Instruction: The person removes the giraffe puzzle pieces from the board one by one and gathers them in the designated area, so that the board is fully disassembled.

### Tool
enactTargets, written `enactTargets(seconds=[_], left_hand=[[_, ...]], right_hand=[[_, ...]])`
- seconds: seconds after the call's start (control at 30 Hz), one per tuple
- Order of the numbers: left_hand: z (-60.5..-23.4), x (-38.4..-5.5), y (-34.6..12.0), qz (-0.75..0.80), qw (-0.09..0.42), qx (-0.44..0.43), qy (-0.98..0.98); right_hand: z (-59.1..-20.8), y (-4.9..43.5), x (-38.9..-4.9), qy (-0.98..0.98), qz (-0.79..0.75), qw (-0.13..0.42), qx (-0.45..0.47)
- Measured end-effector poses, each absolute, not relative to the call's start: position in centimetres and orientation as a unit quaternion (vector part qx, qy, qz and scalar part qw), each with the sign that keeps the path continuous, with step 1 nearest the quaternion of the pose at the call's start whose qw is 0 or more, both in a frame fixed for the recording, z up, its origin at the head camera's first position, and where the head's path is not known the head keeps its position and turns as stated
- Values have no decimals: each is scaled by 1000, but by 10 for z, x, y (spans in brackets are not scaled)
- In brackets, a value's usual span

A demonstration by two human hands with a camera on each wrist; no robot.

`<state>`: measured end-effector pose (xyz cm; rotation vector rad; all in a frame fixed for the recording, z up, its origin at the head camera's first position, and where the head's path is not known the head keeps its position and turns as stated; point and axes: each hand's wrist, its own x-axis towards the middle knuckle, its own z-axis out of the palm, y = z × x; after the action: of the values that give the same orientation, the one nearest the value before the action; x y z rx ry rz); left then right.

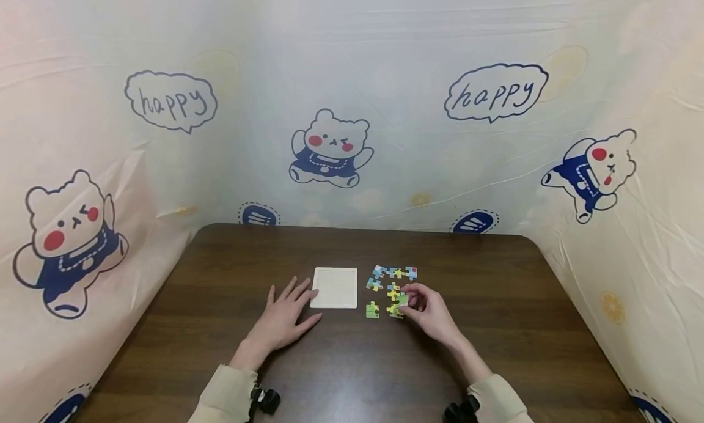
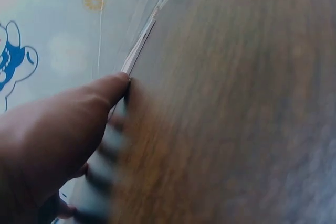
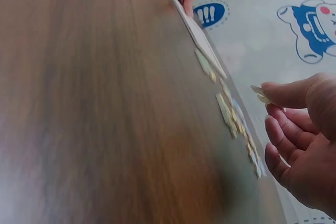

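Between thumb and fingers, my right hand (image 1: 431, 313) pinches a green jigsaw piece (image 1: 403, 299). The right wrist view shows this piece (image 3: 258, 93) raised off the table. Close below and beside it lie other jigsaw pieces: a yellow-green one (image 1: 394, 312), a yellow and blue one (image 1: 393, 291) and a green one (image 1: 372, 310). To their left is a white square puzzle tray (image 1: 335, 288), with no pieces in it. My left hand (image 1: 280, 319) lies with fingers spread, touching the tray's left edge; in the left wrist view its thumb (image 2: 113, 87) is nearest.
Several blue and yellow pieces (image 1: 397, 273) lie at the back, right of the tray. The dark wooden table (image 1: 231, 258) ends at a far edge before a printed cloth backdrop (image 1: 396, 154).
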<state>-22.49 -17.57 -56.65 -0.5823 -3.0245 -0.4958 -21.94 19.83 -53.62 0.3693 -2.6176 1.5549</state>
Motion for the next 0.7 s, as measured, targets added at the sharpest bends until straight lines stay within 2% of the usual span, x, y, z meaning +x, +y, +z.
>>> enactTargets(seconds=[0.4, 0.7], left_hand=[[-565, -222, -174, -137, -3, -185, -973], [-565, -221, -174, -149, -9, -180, -972]], right_hand=[[-541, 224, -208, -870, 483, 34, 92], [-549, 232, -207, -877, 473, 13, 88]])
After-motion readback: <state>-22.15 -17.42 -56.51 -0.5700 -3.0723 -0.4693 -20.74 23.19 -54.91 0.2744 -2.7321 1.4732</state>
